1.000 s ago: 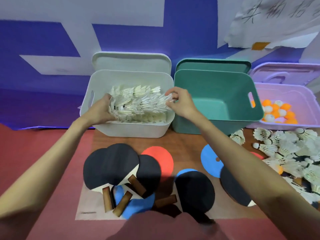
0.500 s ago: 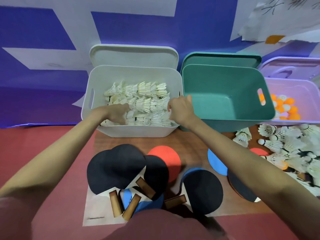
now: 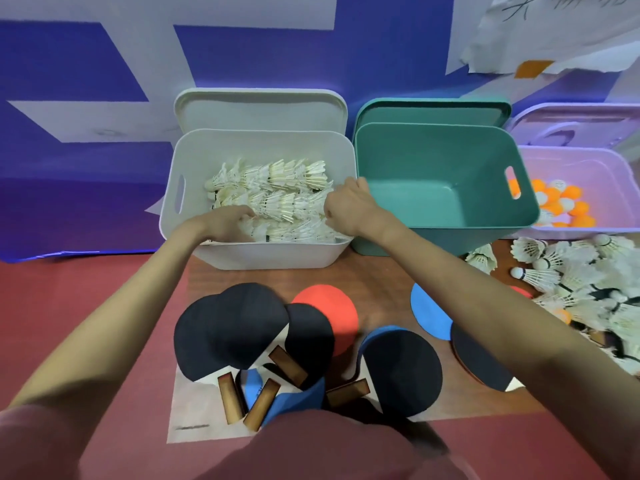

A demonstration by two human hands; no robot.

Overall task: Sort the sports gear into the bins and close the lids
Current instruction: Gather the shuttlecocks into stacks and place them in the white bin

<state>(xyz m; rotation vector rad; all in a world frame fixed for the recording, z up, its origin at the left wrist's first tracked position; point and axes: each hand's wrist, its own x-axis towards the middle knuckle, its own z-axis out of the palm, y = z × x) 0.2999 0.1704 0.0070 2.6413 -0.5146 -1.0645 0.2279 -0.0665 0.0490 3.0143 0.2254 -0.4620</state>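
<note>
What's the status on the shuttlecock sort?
Both hands, left and right, down in white bin on shuttlecocks. Grip unclear. More shuttlecocks loose at right. Lids off.

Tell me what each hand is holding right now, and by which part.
Both hands are down in the white bin among the shuttlecocks. Left hand and right hand touch the pile, but the fingers are hidden; a grip cannot be told.

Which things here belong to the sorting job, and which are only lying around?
Job: white bin, green bin, purple bin, lids, shuttlecocks, paddles, balls.
Not job: wall paper, tape.
</note>
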